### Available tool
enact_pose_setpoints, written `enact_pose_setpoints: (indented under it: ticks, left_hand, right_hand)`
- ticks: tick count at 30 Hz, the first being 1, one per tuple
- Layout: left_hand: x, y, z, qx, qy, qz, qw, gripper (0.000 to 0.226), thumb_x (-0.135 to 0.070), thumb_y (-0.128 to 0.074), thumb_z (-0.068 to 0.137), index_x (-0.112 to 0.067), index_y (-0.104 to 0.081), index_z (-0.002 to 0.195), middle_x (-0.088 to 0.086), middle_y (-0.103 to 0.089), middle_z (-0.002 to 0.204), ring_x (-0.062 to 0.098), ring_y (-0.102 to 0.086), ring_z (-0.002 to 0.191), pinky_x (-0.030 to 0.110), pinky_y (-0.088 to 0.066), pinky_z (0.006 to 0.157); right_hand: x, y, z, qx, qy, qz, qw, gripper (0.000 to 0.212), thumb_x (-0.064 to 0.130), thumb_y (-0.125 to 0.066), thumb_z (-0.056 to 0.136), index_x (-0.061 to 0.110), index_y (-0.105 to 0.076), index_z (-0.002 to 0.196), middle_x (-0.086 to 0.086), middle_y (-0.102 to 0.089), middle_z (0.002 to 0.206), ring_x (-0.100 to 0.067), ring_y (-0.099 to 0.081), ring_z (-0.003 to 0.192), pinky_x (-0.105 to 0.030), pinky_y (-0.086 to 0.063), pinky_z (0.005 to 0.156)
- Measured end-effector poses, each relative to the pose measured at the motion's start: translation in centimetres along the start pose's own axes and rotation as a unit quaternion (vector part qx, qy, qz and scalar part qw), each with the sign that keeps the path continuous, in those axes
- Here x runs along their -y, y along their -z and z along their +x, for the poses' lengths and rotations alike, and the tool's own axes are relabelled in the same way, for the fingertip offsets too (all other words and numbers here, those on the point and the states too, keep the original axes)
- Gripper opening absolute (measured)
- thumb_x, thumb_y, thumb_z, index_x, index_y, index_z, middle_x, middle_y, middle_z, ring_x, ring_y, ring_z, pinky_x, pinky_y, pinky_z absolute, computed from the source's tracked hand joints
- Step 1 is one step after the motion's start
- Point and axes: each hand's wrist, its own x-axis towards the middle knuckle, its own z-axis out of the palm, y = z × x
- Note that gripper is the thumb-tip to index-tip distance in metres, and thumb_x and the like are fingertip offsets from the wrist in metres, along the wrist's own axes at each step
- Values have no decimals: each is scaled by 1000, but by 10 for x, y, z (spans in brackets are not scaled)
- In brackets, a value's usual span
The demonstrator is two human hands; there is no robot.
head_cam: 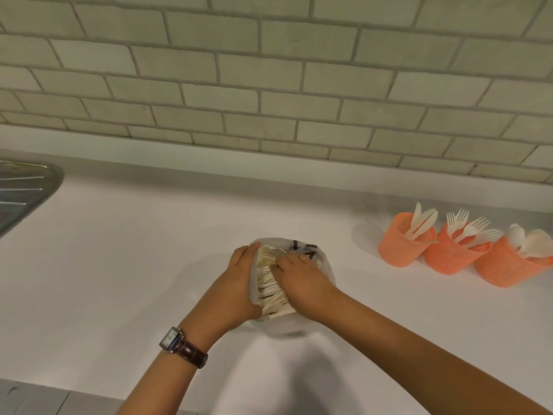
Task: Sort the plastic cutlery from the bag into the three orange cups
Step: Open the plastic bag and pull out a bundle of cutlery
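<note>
Resting on the white counter (125, 265), the bag (324, 272) of cutlery (269, 283) sits between both hands — the left hand (236, 290) has its grip clamped on the bag's left edge, the right hand (302, 280) digs in, fingers curled among the pieces. Three orange cups (398, 250) stand well apart, far right — holding knives, forks, spoons

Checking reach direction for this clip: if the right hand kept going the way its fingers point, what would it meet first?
The right hand points up and left into the open bag. It would likely meet the pile of cutlery first, then the left hand holding the bag's far side; depth is uncertain.
</note>
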Motion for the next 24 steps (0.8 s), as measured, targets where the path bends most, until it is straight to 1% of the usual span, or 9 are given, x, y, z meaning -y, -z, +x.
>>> enact_pose_setpoints:
  ticks: [2, 4, 5, 12, 15, 17, 19, 21, 24]
  left_hand:
    - [0, -1, 0, 1, -4, -1, 1000, 114, -8, -78, 62, -28, -5, 148, -13, -15, 145, 14, -55, 91, 21, -50, 63]
    - [0, 0, 0, 1, -6, -9, 1000, 112, -8, -77, 62, -28, -6, 148, -13, -16, 145, 14, -54, 94, 23, -52, 67]
    - [-1, 1, 0, 0, -6, -13, 1000, 112, -7, -76, 62, -29, -7, 147, -13, -17, 144, 14, -54, 96, 26, -53, 71]
    - [1, 7, 0, -10, -4, -32, 999, 109, -8, -75, 63, -30, -9, 147, -15, -19, 142, 12, -53, 97, 24, -52, 72]
    - [2, 10, 2, -16, -7, -35, 999, 108, -7, -75, 63, -28, -10, 146, -13, -21, 140, 11, -51, 99, 23, -51, 74]
    - [3, 11, 4, -19, -9, -37, 999, 108, -7, -76, 63, -28, -11, 146, -12, -22, 140, 11, -50, 99, 20, -50, 73]
    - [4, 11, 5, -16, -11, -40, 999, 108, -7, -76, 63, -28, -11, 146, -12, -22, 139, 10, -49, 98, 15, -47, 70]
    - [3, 10, 5, -12, -13, -40, 999, 108, -8, -76, 63, -29, -11, 146, -12, -22, 139, 9, -48, 99, 15, -47, 73]
    - [3, 10, 6, -9, -15, -38, 999, 108, -9, -76, 63, -29, -11, 146, -13, -22, 140, 7, -47, 99, 10, -45, 70]
  right_hand:
    - [0, 2, 5, 15, 11, 26, 999, 57, 8, -78, 52, 8, -63, 106, -11, -60, 112, -28, -58, 101, -37, -48, 85]
    - [-2, 7, 9, 33, 18, 49, 998, 52, 6, -68, 68, 4, -55, 118, -14, -47, 130, -32, -43, 118, -41, -36, 99]
    - [-3, 10, 11, 42, 14, 50, 998, 51, 7, -65, 71, 4, -53, 120, -14, -43, 133, -31, -38, 120, -41, -32, 102]
    - [4, 17, 18, 93, 18, -21, 995, 53, 19, -68, 75, 7, -49, 123, -17, -44, 129, -34, -34, 122, -48, -19, 108]
    - [3, 20, 18, 88, 21, -2, 996, 51, 13, -67, 73, 7, -48, 120, -15, -45, 126, -33, -34, 122, -47, -21, 107]
    - [2, 20, 18, 87, 23, 12, 996, 47, 12, -65, 74, 8, -49, 118, -13, -52, 121, -32, -34, 124, -48, -21, 109]
    - [2, 21, 19, 105, 28, 24, 994, 46, 22, -66, 76, 11, -52, 118, -9, -55, 118, -31, -34, 125, -48, -20, 110]
    - [1, 22, 20, 136, 30, 33, 990, 48, 33, -67, 77, 13, -54, 119, -8, -51, 123, -31, -33, 125, -45, -22, 105]
    - [2, 20, 20, 144, 30, 23, 989, 49, 35, -68, 77, 12, -55, 118, -8, -45, 130, -32, -31, 125, -43, -24, 104]
